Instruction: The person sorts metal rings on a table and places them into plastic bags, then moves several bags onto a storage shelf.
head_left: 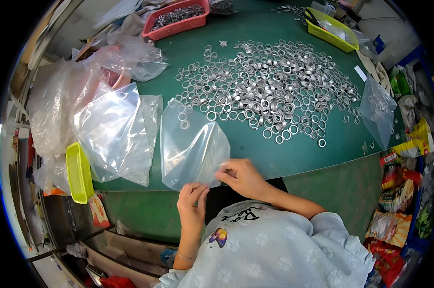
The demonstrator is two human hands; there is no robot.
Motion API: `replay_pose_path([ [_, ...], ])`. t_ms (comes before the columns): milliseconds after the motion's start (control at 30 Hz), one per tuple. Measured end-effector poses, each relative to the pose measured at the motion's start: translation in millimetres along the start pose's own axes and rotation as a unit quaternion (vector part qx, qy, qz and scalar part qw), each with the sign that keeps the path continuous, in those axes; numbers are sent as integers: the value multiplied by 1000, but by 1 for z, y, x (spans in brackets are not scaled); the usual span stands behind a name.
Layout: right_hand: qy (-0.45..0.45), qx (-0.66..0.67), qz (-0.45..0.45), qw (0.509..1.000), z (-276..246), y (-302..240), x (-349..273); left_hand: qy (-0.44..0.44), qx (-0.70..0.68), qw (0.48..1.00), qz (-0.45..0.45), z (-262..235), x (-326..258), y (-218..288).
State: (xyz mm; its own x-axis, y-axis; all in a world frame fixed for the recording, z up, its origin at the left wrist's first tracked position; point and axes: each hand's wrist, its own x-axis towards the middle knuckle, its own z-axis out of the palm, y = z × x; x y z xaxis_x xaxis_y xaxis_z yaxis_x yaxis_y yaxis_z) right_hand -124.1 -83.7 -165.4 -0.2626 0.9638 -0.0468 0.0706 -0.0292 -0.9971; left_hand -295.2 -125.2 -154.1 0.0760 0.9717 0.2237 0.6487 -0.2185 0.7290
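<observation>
A green table [255,158] fills the middle of the frame, strewn with a heap of silver metal rings [267,89] too many to count. At lower centre one clear plastic bag [190,144] lies on the table's near edge; it looks light, limp and slippery, best pinched at its open rim. The left hand [192,201] and right hand [243,176] both pinch that rim. Two yellow baskets [79,173] and one red basket [176,18] sit around.
</observation>
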Motion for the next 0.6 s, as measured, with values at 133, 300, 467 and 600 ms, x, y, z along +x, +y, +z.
replay_pose_path([
  [133, 20, -47, -72, 996, 2, -5, -1, -4, -105, 993, -62, -8, 2, 5],
  [300, -14, -68, -170, 983, 4, -9, 1, 29, -301, 936, -180, -21, 5, -16],
  [467, 11, -126, -158, 979, -2, -8, 3, 334, -207, 917, -67, -51, 23, -31],
  [600, 58, -128, -211, 967, 20, -15, 30, 513, 134, 833, 157, -101, 56, -11],
])
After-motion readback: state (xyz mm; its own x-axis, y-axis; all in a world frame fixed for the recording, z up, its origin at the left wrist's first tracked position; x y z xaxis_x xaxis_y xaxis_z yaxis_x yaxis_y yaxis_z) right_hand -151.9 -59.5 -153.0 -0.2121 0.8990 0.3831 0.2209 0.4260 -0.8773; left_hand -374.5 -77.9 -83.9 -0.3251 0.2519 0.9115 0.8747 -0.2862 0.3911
